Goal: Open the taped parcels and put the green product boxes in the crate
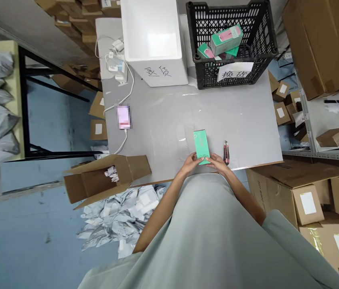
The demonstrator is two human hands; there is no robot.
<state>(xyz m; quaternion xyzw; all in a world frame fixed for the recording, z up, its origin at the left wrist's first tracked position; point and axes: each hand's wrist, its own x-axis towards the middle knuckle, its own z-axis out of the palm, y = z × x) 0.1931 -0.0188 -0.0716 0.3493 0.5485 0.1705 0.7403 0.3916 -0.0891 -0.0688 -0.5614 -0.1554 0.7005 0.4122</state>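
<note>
A slim green box [201,143] is on or just above the grey table, near its front edge. Both hands grip its near end, my left hand [191,163] on the left corner and my right hand [216,161] on the right one. The fingers are closed round the box, and its underside is hidden. Just right of my right hand lies a red and black box cutter [226,153]. Similar green boxes [226,40], some with pink panels, lie in a black plastic crate [201,74] at the back right of the table.
A white bin [166,70] stands at the back of the grey table [157,132]. A phone [124,117] with a white cable lies on the left. An open carton [82,186] holding crumpled paper sits at the front left, above grey mailing bags [112,220]. Cartons [277,192] crowd the right.
</note>
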